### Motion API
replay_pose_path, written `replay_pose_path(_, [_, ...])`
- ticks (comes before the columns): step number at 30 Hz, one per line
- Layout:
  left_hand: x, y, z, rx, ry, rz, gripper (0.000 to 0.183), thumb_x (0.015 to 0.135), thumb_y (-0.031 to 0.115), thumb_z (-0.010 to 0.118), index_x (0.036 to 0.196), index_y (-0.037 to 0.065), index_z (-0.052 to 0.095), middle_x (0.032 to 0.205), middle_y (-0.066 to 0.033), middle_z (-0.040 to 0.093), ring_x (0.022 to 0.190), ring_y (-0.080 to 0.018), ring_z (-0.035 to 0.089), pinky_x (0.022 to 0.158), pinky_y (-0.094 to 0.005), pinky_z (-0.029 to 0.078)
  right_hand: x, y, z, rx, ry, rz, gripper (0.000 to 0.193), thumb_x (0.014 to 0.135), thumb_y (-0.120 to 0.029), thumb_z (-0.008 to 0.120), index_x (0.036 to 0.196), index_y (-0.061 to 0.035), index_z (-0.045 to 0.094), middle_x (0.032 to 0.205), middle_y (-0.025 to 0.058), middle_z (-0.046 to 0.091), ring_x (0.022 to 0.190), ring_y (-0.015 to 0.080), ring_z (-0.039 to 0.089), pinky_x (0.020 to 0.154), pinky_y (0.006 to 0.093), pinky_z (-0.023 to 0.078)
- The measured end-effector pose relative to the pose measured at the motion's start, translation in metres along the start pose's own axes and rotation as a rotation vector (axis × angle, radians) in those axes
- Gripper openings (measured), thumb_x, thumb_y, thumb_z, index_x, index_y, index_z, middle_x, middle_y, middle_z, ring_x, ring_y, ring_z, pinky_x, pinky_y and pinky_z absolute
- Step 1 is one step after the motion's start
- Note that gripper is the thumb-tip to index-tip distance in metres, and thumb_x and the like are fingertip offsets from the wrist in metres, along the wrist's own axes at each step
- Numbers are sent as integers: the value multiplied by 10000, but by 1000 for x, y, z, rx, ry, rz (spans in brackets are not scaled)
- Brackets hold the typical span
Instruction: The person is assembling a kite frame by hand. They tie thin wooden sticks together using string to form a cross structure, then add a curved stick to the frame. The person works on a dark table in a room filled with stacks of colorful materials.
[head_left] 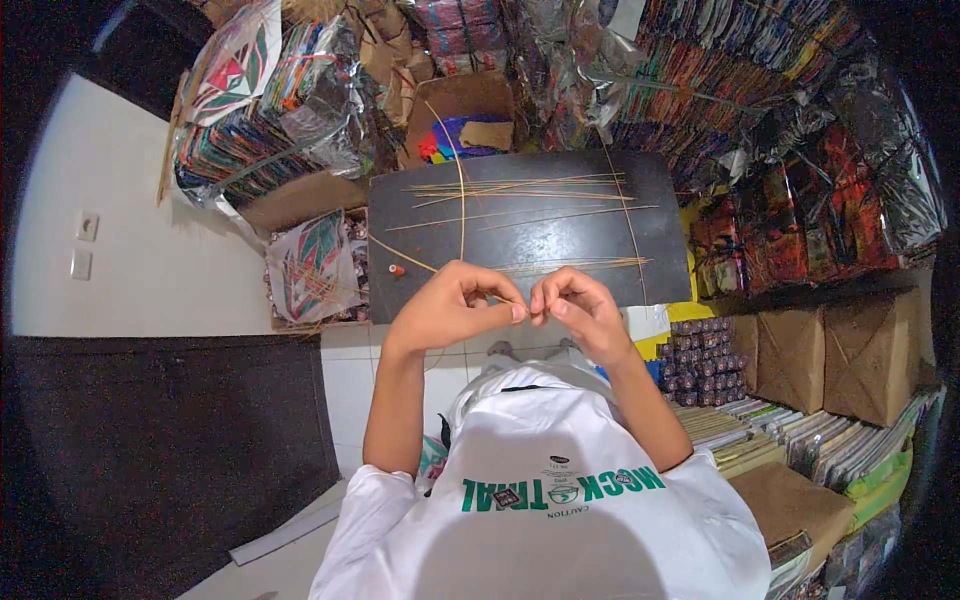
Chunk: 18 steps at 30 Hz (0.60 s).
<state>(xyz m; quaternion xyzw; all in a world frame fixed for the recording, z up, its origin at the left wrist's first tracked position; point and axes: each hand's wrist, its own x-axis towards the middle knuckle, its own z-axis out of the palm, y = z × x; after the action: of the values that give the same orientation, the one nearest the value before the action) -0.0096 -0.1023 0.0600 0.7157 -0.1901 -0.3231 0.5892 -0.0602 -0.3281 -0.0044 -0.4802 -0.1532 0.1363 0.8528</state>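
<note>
My left hand is raised over the near edge of the black table, thumb and index finger pinched together. Two thin bamboo strips run into it: a long curved strip from the far side and a shorter visible piece from the left. Just beside it, my right hand is also closed in a pinch, its fingertips almost touching the left ones. Whatever lies between the right fingers is too thin to make out. A small orange thread spool stands on the table left of my hands.
Several loose bamboo sticks lie across the table, and one thin stick crosses its right side. A box with a printed kite sheet stands left. Wrapped stacks line the back; brown cartons and dark cylinders are right.
</note>
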Motion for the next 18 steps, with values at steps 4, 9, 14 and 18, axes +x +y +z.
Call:
replay_pose_path(4, [2, 4, 0, 52, 21, 17, 113, 861, 128, 773, 885, 19, 754, 775, 20, 694, 714, -19, 556, 590, -193, 408, -1, 1, -1, -1, -1, 5, 229, 986, -268, 630, 1047, -53, 580, 1059, 78, 628, 963, 159, 622, 864, 319, 504])
replay_pose_path(9, [3, 3, 2, 70, 44, 26, 90, 850, 113, 764, 876, 27, 760, 764, 25, 694, 696, -13, 548, 569, -196, 396, 0, 2, -3, -18, -24, -15, 224, 989, -265, 623, 1043, -53, 576, 1048, 70, 624, 966, 151, 615, 863, 315, 501])
replay_pose_path(14, [2, 8, 3, 93, 60, 4, 87, 840, 101, 752, 873, 21, 765, 752, 22, 698, 670, -11, 549, 567, -192, 401, 1, -2, 2, -9, 16, -6, 203, 998, -252, 612, 1029, -55, 572, 1038, 58, 617, 954, 140, 607, 847, 302, 494])
replay_pose_path(18, [1, 7, 6, 98, 90, 8, 95, 833, 103, 753, 873, 18, 770, 753, 19, 703, 654, -8, 542, 552, -194, 392, 1, 0, 1, -55, 46, -3, 175, 1007, -231, 599, 1013, -58, 569, 1036, 49, 610, 933, 128, 598, 836, 298, 493])
